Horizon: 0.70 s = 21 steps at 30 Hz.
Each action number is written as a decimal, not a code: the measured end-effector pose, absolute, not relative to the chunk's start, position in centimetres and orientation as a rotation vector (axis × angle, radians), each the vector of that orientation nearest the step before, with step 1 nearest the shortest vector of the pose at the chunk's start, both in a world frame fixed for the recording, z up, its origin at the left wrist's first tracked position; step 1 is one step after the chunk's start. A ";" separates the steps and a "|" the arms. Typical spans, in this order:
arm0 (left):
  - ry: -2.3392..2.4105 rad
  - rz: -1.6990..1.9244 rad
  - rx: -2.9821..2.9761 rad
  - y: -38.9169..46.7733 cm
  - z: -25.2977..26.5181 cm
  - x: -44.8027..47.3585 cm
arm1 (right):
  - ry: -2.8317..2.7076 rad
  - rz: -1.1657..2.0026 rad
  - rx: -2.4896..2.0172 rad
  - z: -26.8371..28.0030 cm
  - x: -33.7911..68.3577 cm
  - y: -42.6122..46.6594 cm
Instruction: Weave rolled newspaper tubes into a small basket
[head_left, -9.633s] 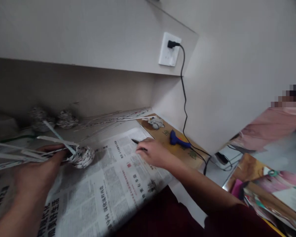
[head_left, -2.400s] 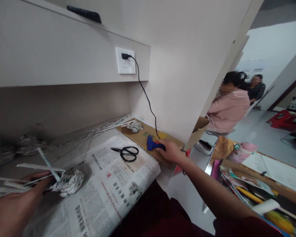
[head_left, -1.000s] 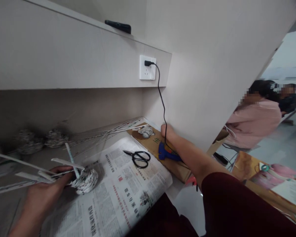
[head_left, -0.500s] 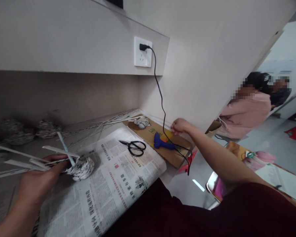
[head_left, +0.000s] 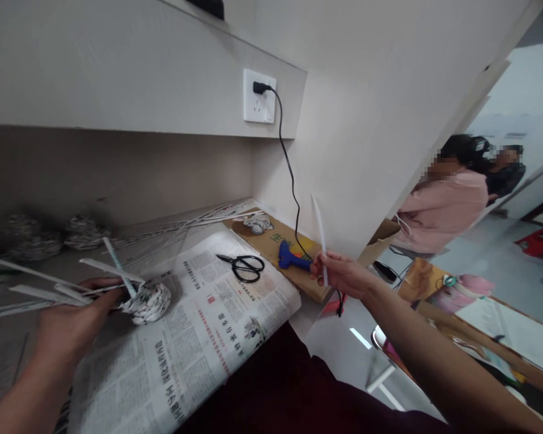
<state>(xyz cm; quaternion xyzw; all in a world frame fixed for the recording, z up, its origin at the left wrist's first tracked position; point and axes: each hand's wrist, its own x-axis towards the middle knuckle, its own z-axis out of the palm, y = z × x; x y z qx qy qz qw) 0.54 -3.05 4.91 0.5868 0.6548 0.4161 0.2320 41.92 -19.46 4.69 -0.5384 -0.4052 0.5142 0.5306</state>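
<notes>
My left hand is closed around a small woven piece of rolled newspaper, with several paper strips sticking out of it. It sits at the left of the spread newspaper. Pinched in my right hand is a translucent white glue stick, roughly upright. Just left of that hand, a blue glue gun lies on a piece of cardboard; its handle end is hidden behind my fingers. Black-handled scissors rest on the newspaper.
A black cord runs from the wall socket down to the cardboard. Long paper rolls lie along the back, and woven paper pieces stand at left. Another person in pink sits at right, near a table.
My right hand now shows the white glue stick and has come down and nearer the glue gun. The left hand stays on the woven piece. The view has shifted slightly.
</notes>
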 end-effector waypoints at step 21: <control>1.808 1.077 1.543 -2.2 4.4 0.2 | -2.161 -0.238 -1.791 -0.1 37.2 -17.8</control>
